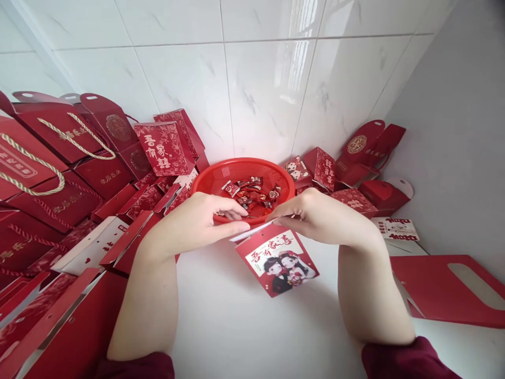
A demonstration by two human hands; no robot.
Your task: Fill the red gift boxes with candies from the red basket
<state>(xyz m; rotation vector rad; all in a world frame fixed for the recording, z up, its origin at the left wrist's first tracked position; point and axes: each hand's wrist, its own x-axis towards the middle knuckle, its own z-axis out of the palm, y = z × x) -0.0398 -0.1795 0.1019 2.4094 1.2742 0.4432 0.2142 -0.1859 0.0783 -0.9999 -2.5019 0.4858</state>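
A small red and white paper gift box (281, 261) with a cartoon couple and Chinese lettering hangs tilted above the white table. Its upper right edge is pinched between the thumb and fingers of my right hand (305, 213). My left hand (216, 213) hovers by the box's upper left edge, thumb and fingers apart; whether the thumb touches the edge is hard to tell. Right behind both hands stands a red plastic basket (205, 179). Wrapped sweets (252, 193) in red and white lie inside it, partly covered by my fingers.
Red gift boxes with rope handles (71, 134) are stacked on the left. More red boxes (359, 152) stand back right against the tiled wall (264, 89). A flat red card piece (426, 287) and a printed white card (397, 229) lie on the right of the table (252, 331).
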